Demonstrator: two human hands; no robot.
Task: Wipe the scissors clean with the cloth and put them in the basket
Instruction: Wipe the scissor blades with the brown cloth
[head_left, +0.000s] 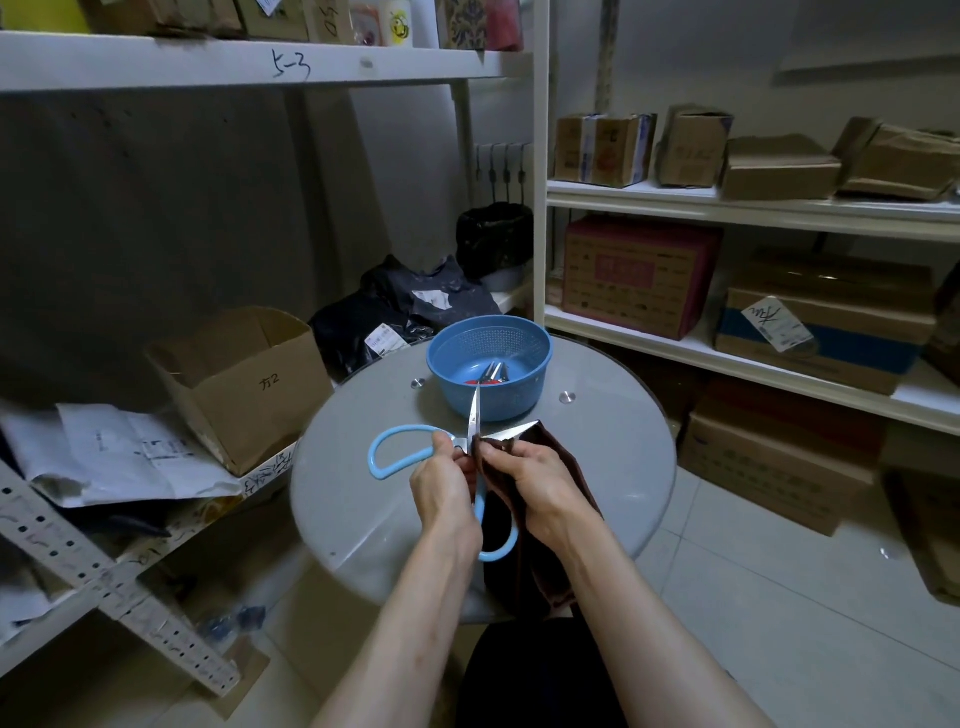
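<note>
Gripping the opened scissors (474, 421) near the pivot with the curled fingers of the left hand (441, 488), held over the round glass desk (353, 499) with one blade pointing away and the other out to the right. Pinching that right blade through the dark brown cloth (540, 571) with the fingers of the right hand (535, 483), the cloth's tail hanging between the forearms. Standing just beyond the blade tips on the desk's far side, the blue basket (447, 358), holding metal tools (493, 375).

scissors (473, 421): light-blue loop handles, blades spread wide, one tip up, the other out to your right, your left hand (441, 488) grips them near the pivot | cloth (558, 449): dark brown, bunched in your right hand (530, 483) against that right blade, tail hanging down | basket (509, 402): round, blue, perforated, upright just behind the blades
</note>
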